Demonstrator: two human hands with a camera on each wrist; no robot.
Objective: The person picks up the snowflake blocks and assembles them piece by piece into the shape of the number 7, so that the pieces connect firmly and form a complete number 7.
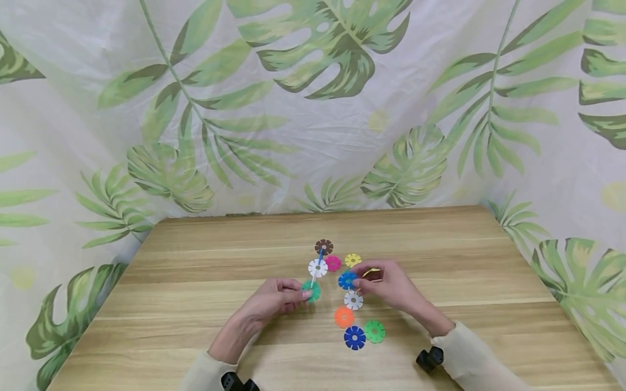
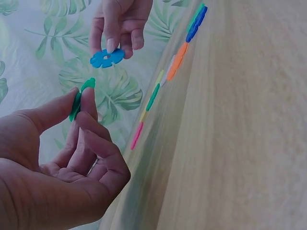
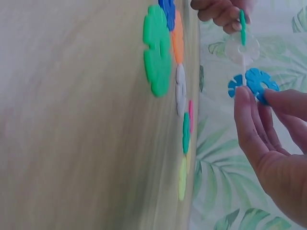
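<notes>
My left hand [image 1: 274, 300] pinches a green notched disc [image 2: 87, 87] between thumb and fingers. Joined to that disc is a white notched disc [image 3: 235, 50], and a blue disc [image 3: 234, 86] shows farther along the same line of pieces. A brown disc [image 1: 324, 246] appears at the far end in the head view. My right hand [image 1: 388, 283] holds another blue disc [image 2: 106, 58] by its edge with thumb and fingertips, raised above the table. From the head view this blue disc sits to the right of the joined pieces, with a gap between.
Loose discs lie on the wooden table [image 1: 195, 260]: pink [image 1: 333, 264], yellow [image 1: 353, 260], white [image 1: 354, 300], orange [image 1: 344, 317], dark blue [image 1: 354, 338] and bright green [image 1: 375, 331]. A leaf-patterned cloth [image 1: 313, 136] hangs behind the table.
</notes>
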